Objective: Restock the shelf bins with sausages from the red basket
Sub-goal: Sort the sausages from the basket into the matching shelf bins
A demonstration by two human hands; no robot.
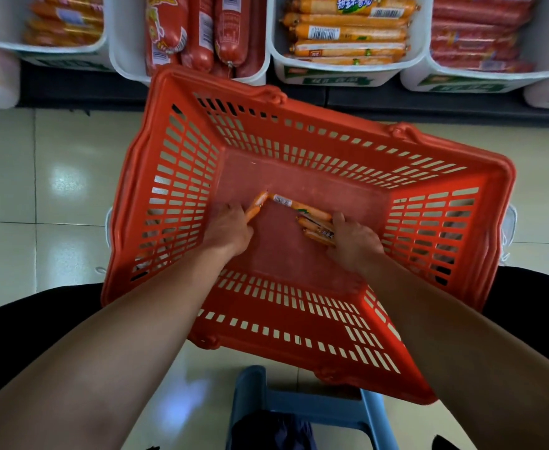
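A red basket (299,180) filled the middle of the frame, with white shelf bins along the top edge. Both of the person's arms reached down into it.

To lift well, I judged, each hand should gather its thin sticks side by side and close firmly so none dropped back. They belonged in the matching orange-sausage bin (344,69), upper centre-right.

Left of centre, the left grip (227,228) was curled round an orange sausage (256,204), which poked out past the fingertips toward the upper right. Between the hands a barcoded sausage (295,205) lay on the basket floor. Its right end reached the right hand; whether it was held I could not tell. Right of centre, the right grip (354,238) was closed round a small bundle of orange sausages (318,230), which jutted out to its upper left.
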